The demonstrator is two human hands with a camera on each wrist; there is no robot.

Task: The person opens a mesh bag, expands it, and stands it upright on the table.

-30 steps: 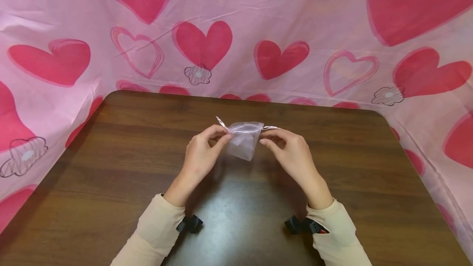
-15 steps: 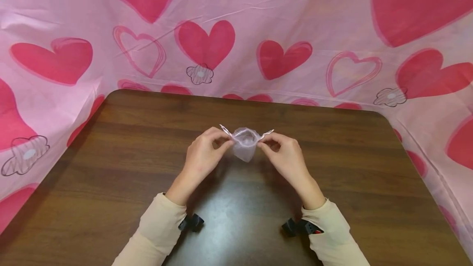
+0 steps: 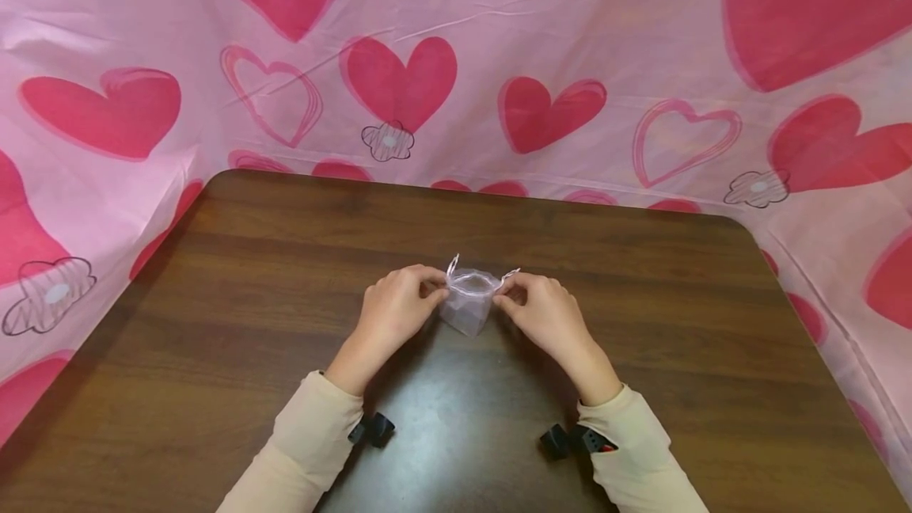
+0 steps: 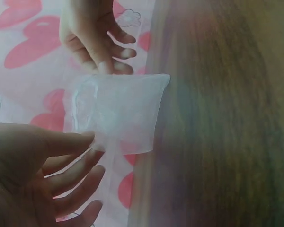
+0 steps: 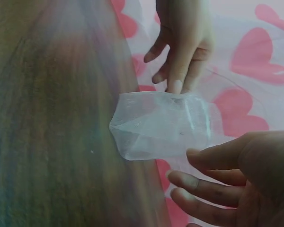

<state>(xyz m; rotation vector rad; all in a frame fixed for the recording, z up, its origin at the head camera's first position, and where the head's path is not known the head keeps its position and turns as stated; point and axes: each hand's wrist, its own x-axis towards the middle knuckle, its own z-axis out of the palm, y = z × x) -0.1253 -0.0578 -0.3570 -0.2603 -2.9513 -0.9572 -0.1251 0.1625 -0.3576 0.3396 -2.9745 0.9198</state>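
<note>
A small sheer white organza drawstring pouch (image 3: 467, 309) hangs between my hands, its mouth spread into an oval. My left hand (image 3: 400, 303) pinches the left side of the mouth between thumb and forefinger. On the opposite side, my right hand (image 3: 549, 311) pinches the rim the same way. White drawstring (image 3: 510, 275) ends stick up beside the fingertips of both hands. The left wrist view shows the see-through pouch (image 4: 125, 113) with no item visible inside it. Creases cross the lower part of the pouch (image 5: 142, 127) in the right wrist view.
Brown wood-grain table (image 3: 235, 299) lies under the hands. Pink cloth (image 3: 470, 14) printed with hearts rises behind the table and along both sides. A black wrist camera (image 3: 374, 429) sits at each beige sleeve (image 3: 313, 426).
The pouch mouth has gone from nearly flat to a rounded opening. My right hand has come left to take its rim, and both hands have shifted slightly toward me.
</note>
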